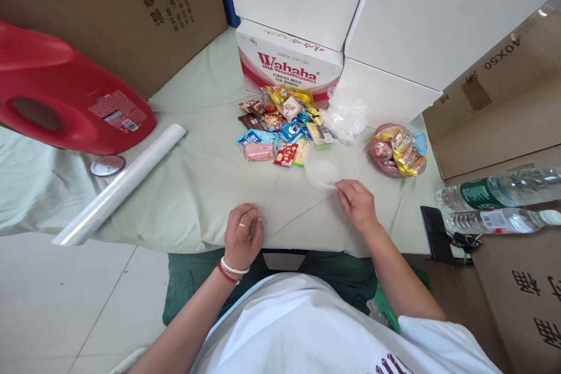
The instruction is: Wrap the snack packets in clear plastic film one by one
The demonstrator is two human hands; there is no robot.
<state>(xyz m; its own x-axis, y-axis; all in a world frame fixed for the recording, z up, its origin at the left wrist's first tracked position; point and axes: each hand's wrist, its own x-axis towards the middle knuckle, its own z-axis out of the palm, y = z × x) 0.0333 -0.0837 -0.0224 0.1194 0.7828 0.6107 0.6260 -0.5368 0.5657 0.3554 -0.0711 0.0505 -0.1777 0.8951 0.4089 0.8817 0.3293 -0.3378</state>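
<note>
My right hand (357, 203) pinches the edge of a thin, translucent round plastic piece (321, 174) just above the cloth. Whether it is a lid or a bag is hard to make out. Resting near the front edge, my left hand (243, 235) has its fingers curled in, and nothing shows in it. Beyond both hands lies a heap of wrapped snacks (276, 123), with a pink packet (258, 151) and a red packet (286, 153) at its near side. A pink bowl (376, 162) holding more wrapped snacks stands to the right. Crumpled clear plastic bags (347, 117) lie beside the heap.
A Wahaha carton (289, 58) and white boxes (394, 17) stand at the back. On the left are a red jug (65, 93), a plastic film roll (123, 184) and a round lid (107, 165). Water bottles (504, 190) and a black phone-like object (436, 232) lie at right.
</note>
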